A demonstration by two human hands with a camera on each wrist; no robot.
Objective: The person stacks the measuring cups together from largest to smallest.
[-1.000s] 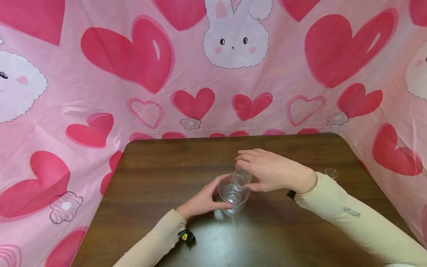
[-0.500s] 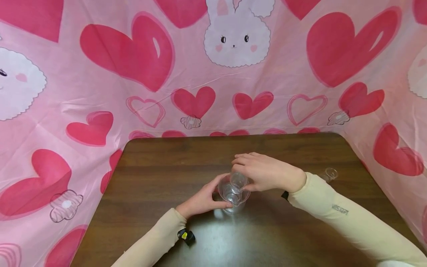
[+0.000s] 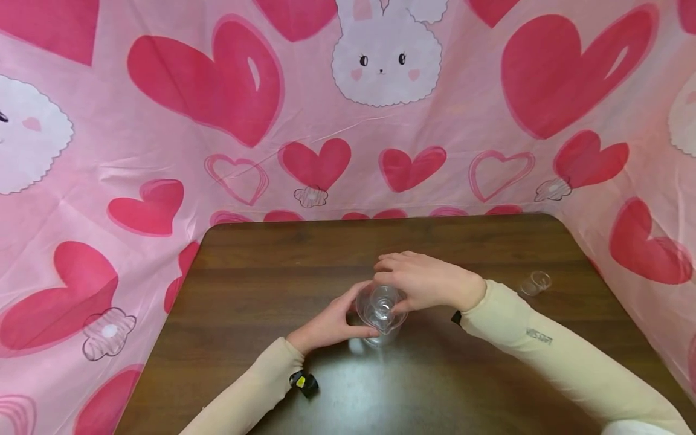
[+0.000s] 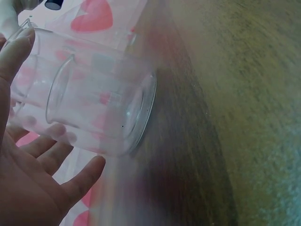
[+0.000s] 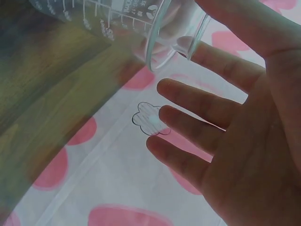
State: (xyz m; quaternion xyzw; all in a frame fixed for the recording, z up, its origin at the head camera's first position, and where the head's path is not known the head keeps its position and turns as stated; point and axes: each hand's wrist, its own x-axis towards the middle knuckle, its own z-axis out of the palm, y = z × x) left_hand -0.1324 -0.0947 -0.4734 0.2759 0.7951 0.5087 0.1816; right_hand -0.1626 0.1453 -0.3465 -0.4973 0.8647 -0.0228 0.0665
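A large clear glass beaker (image 3: 387,341) stands upright on the brown table. My left hand (image 3: 329,322) holds it from the left, thumb at the near rim and fingers round the far side. My right hand (image 3: 423,281) pinches a smaller clear beaker (image 3: 383,295) between thumb and index finger, inside the large one's mouth. In the right wrist view the small beaker's rim (image 5: 199,38) is at the fingertips; the other fingers are extended. White graduation marks (image 5: 109,31) show on the large beaker. Through its wall, the left wrist view shows an inner vessel's rim (image 4: 51,94).
Another small clear beaker (image 3: 535,283) is on the table at the right, beyond the right forearm. The wooden table (image 3: 261,266) has a rounded far edge. A pink cloth (image 3: 462,115) with hearts and rabbits hangs behind and at both sides.
My right hand has moved left and slightly down, bringing the small beaker into the large one's mouth. The left hand stays in place. The beaker at the right is now less covered by the sleeve.
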